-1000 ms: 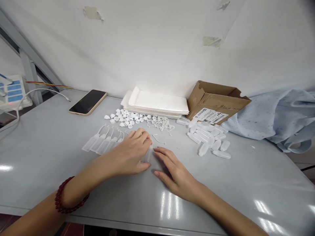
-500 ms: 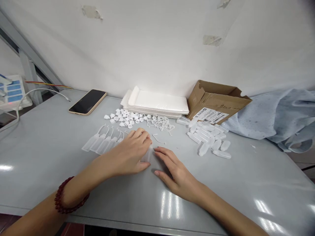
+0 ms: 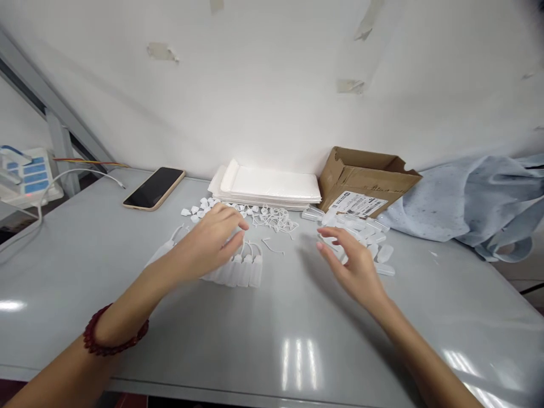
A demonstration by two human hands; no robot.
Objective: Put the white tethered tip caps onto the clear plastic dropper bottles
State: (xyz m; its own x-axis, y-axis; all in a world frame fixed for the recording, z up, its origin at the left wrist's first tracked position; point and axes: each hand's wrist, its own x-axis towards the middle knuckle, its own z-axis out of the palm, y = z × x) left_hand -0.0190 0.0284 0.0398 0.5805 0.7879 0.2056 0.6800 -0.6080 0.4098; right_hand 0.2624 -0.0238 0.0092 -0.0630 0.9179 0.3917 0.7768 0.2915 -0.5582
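Caps [image 3: 195,209]: just beyond left hand [image 3: 208,241], fingers half open, nothing visibly held | looped tubes [image 3: 243,273]: below them | loose tubes [image 3: 385,253]: behind right hand [image 3: 356,269], fingers parted, nothing visibly held

Measured from one cardboard box [image 3: 369,182]: directly in front, at least eight loose clear sleeves [image 3: 377,238], others blocked from sight by one right hand [image 3: 352,266]. Just left of the box, one stack of white envelopes [image 3: 272,187], layers too fine to number. Left and in front of it, one cord tangle [image 3: 278,218], uncountable; one lone cord [image 3: 269,249]; at least eight white caps [image 3: 204,203] and at least five corded tubes [image 3: 244,272], both partly covered by one left hand [image 3: 212,238]. Well left, one phone [image 3: 154,188].
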